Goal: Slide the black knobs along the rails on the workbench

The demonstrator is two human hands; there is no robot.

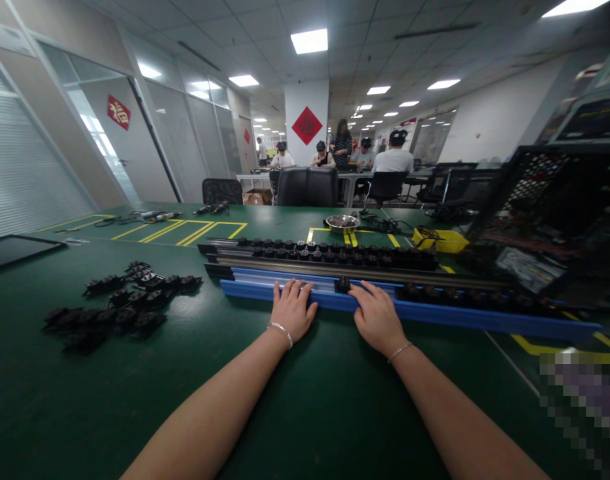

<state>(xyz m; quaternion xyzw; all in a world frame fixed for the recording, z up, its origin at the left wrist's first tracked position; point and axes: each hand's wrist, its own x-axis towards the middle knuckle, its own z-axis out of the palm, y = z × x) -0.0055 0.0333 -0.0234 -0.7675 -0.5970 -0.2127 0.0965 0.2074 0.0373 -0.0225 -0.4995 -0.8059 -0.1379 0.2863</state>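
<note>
A long blue channel rail (pixel 485 317) lies across the green table in front of me. My left hand (pixel 292 312) rests over its near edge, fingers spread and holding nothing. Inside the channel sits a small black part (pixel 343 285), between my two hands. The fingertips of my right hand (pixel 379 319) reach over the rail at the right side of this part and appear to touch it; the fingers are apart. Further right, a row of similar black parts (pixel 452 294) stands in the same rail. Behind it, dark rails (pixel 285 261) run parallel, lined with more black parts.
Several loose black parts (pixel 129 307) lie in a cluster at left. A metal bowl (pixel 343 224), a yellow tray (pixel 442 240) and cables (pixel 385 223) are behind the rails. An open black case (pixel 559 200) stands at right. People sit at tables in the background.
</note>
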